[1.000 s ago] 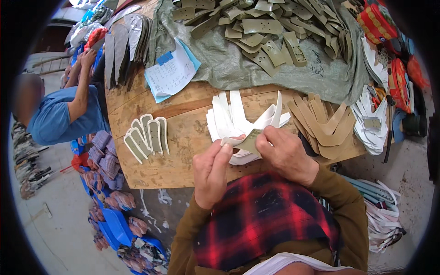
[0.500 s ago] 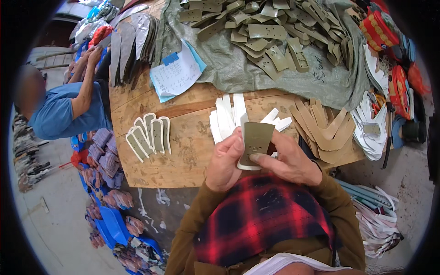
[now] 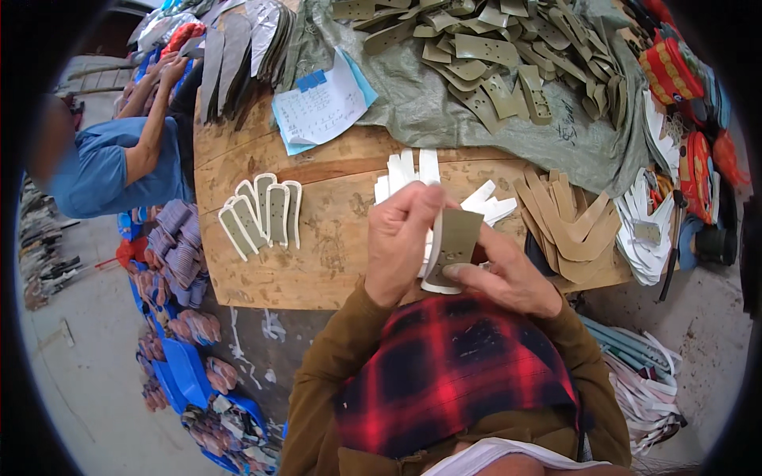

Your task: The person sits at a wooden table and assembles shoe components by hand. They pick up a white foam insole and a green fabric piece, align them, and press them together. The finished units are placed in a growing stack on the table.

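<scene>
Close to my body, both hands hold an olive curved plate (image 3: 456, 238) with small holes. A white strip runs along its left and bottom edges. My left hand (image 3: 403, 238) is closed at the plate's upper left, thumb and fingers pinched on the white strip there. From the right, my right hand (image 3: 512, 274) grips the plate, its thumb pressed on the face near the holes and its other fingers hidden behind. Beyond my hands lie loose white strips (image 3: 429, 166), partly covered by the left hand. Several white-edged plates (image 3: 262, 210) rest on the wooden table to the left.
A heap of bare olive plates (image 3: 484, 51) covers a grey-green sheet (image 3: 397, 103) at the back. Paper sheets (image 3: 321, 111) lie left of it. Tan V-shaped pieces (image 3: 571, 230) sit at the right. A person in a blue shirt (image 3: 127, 163) works at the far left.
My left hand has risen along the plate's left edge and now pinches near its top corner. The right hand keeps its hold. The whole view has shifted slightly.
</scene>
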Tool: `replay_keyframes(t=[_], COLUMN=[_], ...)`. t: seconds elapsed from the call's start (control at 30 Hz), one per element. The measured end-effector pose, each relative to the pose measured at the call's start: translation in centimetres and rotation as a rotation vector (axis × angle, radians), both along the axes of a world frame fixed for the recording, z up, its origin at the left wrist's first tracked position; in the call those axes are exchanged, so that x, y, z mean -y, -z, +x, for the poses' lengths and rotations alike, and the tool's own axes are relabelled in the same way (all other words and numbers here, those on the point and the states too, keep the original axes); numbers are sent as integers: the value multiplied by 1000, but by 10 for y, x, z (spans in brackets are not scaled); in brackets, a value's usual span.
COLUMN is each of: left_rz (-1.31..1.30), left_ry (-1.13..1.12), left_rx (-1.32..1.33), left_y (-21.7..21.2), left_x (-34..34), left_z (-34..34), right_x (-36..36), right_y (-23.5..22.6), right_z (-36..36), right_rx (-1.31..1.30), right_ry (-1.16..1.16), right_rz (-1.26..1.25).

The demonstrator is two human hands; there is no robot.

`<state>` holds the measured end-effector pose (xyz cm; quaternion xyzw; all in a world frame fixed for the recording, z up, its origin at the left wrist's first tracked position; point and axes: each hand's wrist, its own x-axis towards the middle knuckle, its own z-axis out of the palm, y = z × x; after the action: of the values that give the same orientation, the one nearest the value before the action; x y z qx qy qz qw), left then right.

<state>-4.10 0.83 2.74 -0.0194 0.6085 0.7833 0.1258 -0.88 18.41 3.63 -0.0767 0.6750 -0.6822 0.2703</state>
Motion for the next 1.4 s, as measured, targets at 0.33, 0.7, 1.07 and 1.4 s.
replay_keyframes(t=[0.33, 0.7, 1.07, 1.4], left_rz=[-231, -518, -613, -692], left_ry=[450, 106, 71, 19], left_rx=[92, -871, -907, -865], left_y=[14, 20, 34, 47], left_x=[25, 27, 19, 8], left_z=[21, 10, 18, 19], right_x=[-7, -2, 16, 23], right_y=[17, 13, 30, 21], right_z=[5, -6, -9, -2], right_rx=[-246, -494, -94, -346], right_ry=[-15, 296, 418, 503], right_rz=[201, 89, -61, 165])
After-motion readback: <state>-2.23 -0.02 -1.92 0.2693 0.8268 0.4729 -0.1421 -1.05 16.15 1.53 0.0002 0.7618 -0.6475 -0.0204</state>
